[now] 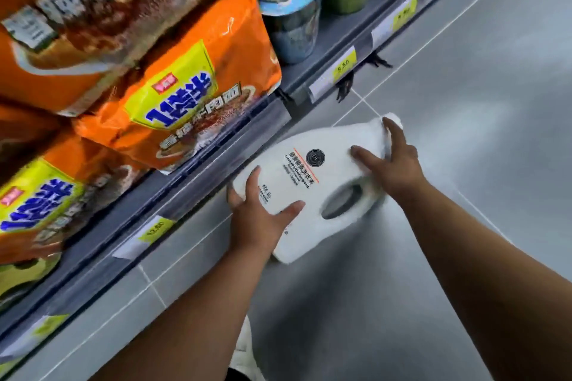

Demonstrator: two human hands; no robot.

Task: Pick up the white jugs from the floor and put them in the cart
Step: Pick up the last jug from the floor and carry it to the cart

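I am looking down at a grey tiled floor running beside a grey shelf. The shelf is carrying stacked orange noodle packs and stacked cups, with yellow price tags along its edge. I cannot tell whether the white jug is touching the floor.

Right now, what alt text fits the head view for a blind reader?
A white jug is held low beside a store shelf, left hand at its base, right hand near its top. Orange noodle packs sit on the shelf.
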